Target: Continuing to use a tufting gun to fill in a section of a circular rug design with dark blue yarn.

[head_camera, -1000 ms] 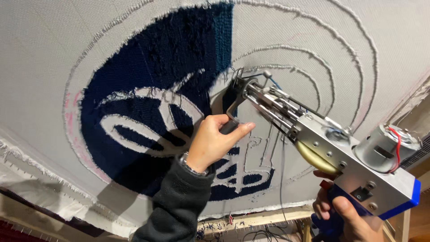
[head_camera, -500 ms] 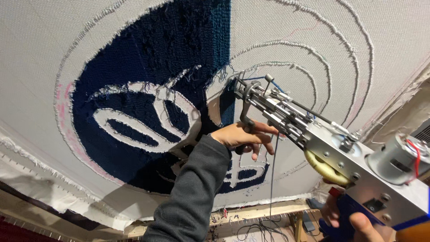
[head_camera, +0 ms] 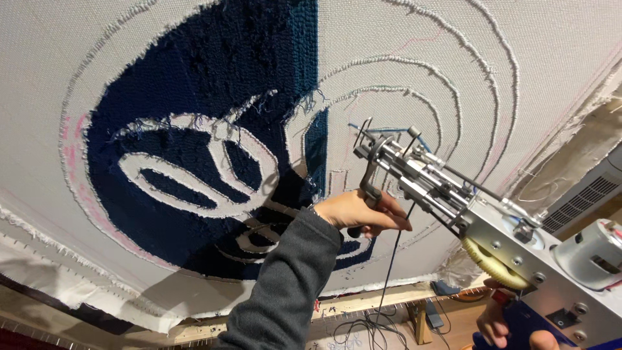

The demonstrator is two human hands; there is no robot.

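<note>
White stretched cloth (head_camera: 162, 58), navy tufted patch (head_camera: 214, 84), left hand (head_camera: 359, 214) on tufting gun (head_camera: 466, 207)

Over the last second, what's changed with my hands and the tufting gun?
The left hand has turned on the gun's front handle: a second ago it showed its back, now its fingers curl under the grip. The tufting gun has shifted right in view, its tip off the dark blue tufted area. The right hand stays on the blue rear grip; the cloth design looks unchanged.

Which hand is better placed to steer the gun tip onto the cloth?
Probably left: the left hand grips the front handle beside the tufting gun tip, near the cloth. The right hand holds the rear grip.
</note>
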